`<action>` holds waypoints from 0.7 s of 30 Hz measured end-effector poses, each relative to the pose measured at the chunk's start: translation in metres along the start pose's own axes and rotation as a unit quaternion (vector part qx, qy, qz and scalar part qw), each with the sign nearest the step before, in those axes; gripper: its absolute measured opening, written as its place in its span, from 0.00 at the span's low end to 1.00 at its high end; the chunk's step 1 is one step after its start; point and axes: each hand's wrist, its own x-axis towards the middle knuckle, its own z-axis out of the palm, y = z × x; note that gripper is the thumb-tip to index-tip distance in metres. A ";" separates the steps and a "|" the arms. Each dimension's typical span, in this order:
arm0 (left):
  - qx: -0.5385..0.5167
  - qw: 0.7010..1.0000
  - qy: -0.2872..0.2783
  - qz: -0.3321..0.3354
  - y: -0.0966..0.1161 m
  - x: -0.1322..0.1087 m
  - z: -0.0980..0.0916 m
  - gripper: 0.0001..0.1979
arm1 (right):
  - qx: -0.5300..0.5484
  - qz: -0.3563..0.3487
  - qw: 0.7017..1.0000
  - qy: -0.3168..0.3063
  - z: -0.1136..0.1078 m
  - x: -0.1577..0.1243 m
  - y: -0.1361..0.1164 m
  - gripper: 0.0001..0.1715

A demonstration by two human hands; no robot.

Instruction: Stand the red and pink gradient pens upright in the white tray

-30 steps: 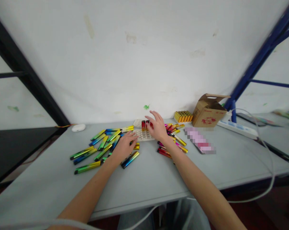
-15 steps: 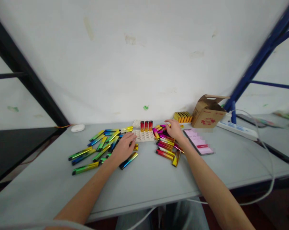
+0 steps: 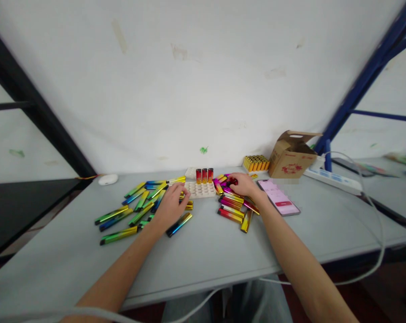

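A white grid tray [image 3: 200, 190] lies at the back middle of the grey table [image 3: 206, 251], with three red-and-gold sticks [image 3: 204, 175] standing upright in its far row. My left hand [image 3: 171, 204] rests with curled fingers on the tray's left edge, over a spread of green, blue and yellow sticks [image 3: 136, 206]. My right hand [image 3: 244, 185] is closed on a red-and-pink stick [image 3: 232, 181] at the far end of the pink, red and gold pile [image 3: 233, 207] right of the tray.
A phone [image 3: 277, 202] with a pink screen lies right of the pile. Behind it stand an open cardboard box [image 3: 292, 154] and a block of gold sticks [image 3: 256, 163]. A power strip [image 3: 335, 180] and cable lie far right, a white case [image 3: 108, 179] far left.
My right hand left the tray, swung right to the pink pile, and closed on a stick there. Three sticks now stand uncovered in the tray. My left hand stayed put.
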 end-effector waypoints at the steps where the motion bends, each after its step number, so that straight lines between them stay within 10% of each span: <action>1: -0.001 1.000 -0.001 -0.002 0.001 0.000 0.000 0.10 | 0.001 -0.001 1.000 0.001 0.000 0.000 -0.001 0.15; 21: 0.016 1.000 0.015 0.017 -0.002 0.000 0.002 0.09 | 0.139 -0.024 0.990 0.008 0.004 -0.001 -0.002 0.13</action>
